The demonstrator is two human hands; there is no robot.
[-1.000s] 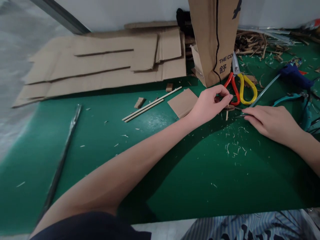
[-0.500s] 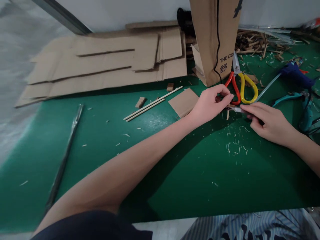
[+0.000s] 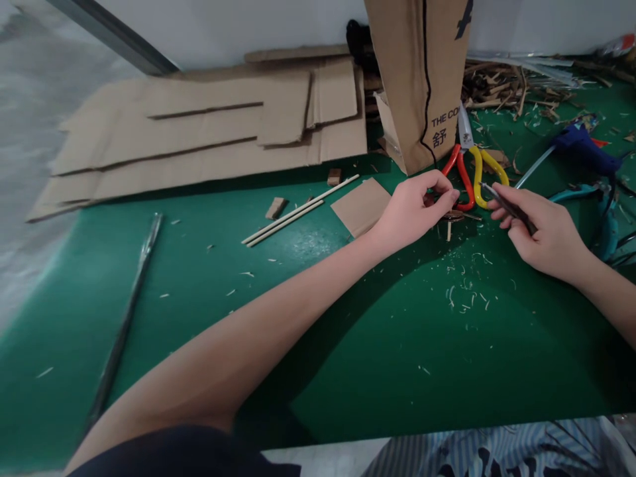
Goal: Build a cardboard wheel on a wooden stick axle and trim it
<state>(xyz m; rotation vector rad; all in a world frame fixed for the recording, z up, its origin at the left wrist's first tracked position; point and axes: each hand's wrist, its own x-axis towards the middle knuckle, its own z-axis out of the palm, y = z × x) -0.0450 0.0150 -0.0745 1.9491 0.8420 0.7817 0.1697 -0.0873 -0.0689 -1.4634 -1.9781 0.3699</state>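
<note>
My left hand (image 3: 417, 202) is closed in a pinch on a small brown piece (image 3: 453, 215) at the right of centre; its fingers partly hide it. A short pale stick (image 3: 449, 230) points down below that piece. Just to the right, my right hand (image 3: 544, 228) is wrapped round a dark, slim tool (image 3: 514, 209) with a small metal tip, which points up and left. Scissors with one red and one yellow handle (image 3: 477, 175) lie right behind both hands. A square of brown card (image 3: 362, 207) rests beside my left wrist.
Pale sticks (image 3: 298, 215) and small brown blocks (image 3: 276, 208) lie left of the card. Flat cardboard (image 3: 199, 132) and an upright paper bag (image 3: 422, 79) stand at the back. A blue glue gun (image 3: 586, 149) and teal-handled pliers (image 3: 607, 225) are at the right. A dark wrapped bundle (image 3: 124, 324) lies left.
My right hand has drawn back slightly from the brown piece, and the tool in it now shows, tilted up. My left hand keeps its pinch. The whole view has shifted a little.
</note>
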